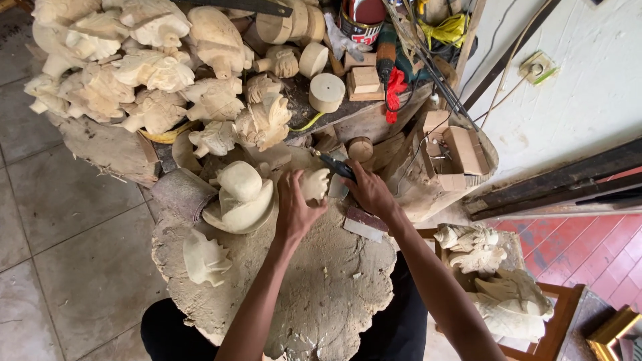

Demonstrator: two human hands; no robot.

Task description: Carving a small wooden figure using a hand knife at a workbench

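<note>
Wooden carving (pixel 314 183) in left hand (pixel 294 207)

Single head-worn view, looking steeply down from above.

Aimed almost straight down over the wooden slab (pixel 321 287) at close, arm's-length range, with both forearms entering from the bottom edge. Taking in the heap of pale carvings (pixel 147 73) along the top, tiled floor (pixel 60 220) at left, white wall (pixel 582 80) at upper right. No second view to overlap.
</note>
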